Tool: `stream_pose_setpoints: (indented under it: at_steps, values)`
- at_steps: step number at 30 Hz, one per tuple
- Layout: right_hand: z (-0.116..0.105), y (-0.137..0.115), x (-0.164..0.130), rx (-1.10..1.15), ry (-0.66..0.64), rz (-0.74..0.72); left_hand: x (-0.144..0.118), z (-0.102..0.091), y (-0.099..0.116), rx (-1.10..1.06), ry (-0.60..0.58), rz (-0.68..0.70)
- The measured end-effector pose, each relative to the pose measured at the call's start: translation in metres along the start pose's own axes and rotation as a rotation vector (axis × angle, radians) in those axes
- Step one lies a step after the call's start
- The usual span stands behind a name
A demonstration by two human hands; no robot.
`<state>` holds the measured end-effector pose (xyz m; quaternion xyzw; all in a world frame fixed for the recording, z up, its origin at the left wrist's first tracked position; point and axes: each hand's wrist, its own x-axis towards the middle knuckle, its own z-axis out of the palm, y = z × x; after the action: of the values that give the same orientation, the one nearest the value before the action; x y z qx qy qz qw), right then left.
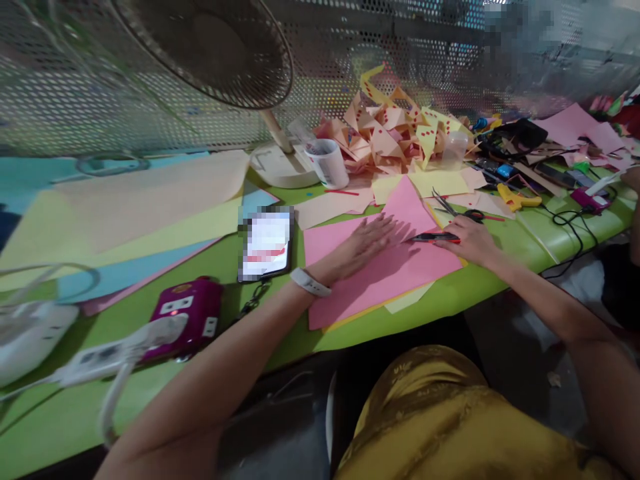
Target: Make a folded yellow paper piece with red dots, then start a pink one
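Observation:
A pink sheet of paper (370, 290) lies on the green tabletop, and a yellow edge shows from beneath it. Its far part comes to a pointed, triangular shape. My left hand (363, 245) rests flat on the pink paper with fingers stretched out, a light wristband on its wrist. In my right hand (467, 241) is a red and black utility knife (434, 237), its blade end pointing left over the sheet near my left fingertips. Just beyond my right hand lie black-handled scissors (473, 215). Whether the blade touches the paper I cannot tell.
A phone (267, 243) lies left of the paper, near a purple power adapter (187, 307) with a white plug. Behind stand a fan (283, 167) and a white cup (327, 163). Paper scraps (390, 137) pile up against the mesh. A yellow tool (517, 198) lies right.

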<state>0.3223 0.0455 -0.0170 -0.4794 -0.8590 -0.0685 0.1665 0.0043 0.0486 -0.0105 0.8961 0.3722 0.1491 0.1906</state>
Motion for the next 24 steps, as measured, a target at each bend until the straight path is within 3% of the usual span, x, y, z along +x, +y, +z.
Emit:
stream_pose_setpoints:
  at_steps: [2, 4, 7, 13, 24]
  values:
    - [0.003, 0.003, -0.001, -0.001, 0.003, 0.003, -0.002, -0.006, -0.018, 0.123, 0.008, -0.069]
    - [0.005, 0.003, -0.002, -0.013, 0.01, -0.006, -0.007, -0.007, -0.036, 0.222, -0.063, -0.132]
    - [0.006, 0.0, 0.0, -0.033, 0.014, -0.031, -0.017, -0.002, -0.052, 0.325, -0.117, -0.042]
    - [0.004, -0.014, 0.009, -0.029, -0.025, -0.102, -0.023, 0.01, -0.052, 0.373, -0.051, -0.052]
    - [0.003, -0.014, 0.008, -0.007, -0.055, -0.127, -0.021, 0.008, -0.055, 0.383, -0.066, -0.042]
